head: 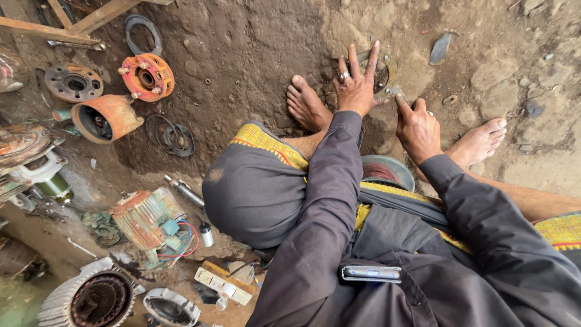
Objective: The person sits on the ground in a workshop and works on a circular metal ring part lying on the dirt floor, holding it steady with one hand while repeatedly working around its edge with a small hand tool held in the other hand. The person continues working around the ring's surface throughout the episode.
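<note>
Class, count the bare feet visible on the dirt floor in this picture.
2. One foot lies just left of the left hand; the other foot lies right of the right hand. None looks hidden.

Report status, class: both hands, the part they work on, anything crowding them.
Left hand spread flat on round metal disc in the dirt. Right hand pinching a small tool at the disc's edge. Bare feet flank the hands; nothing covers the disc.
</note>
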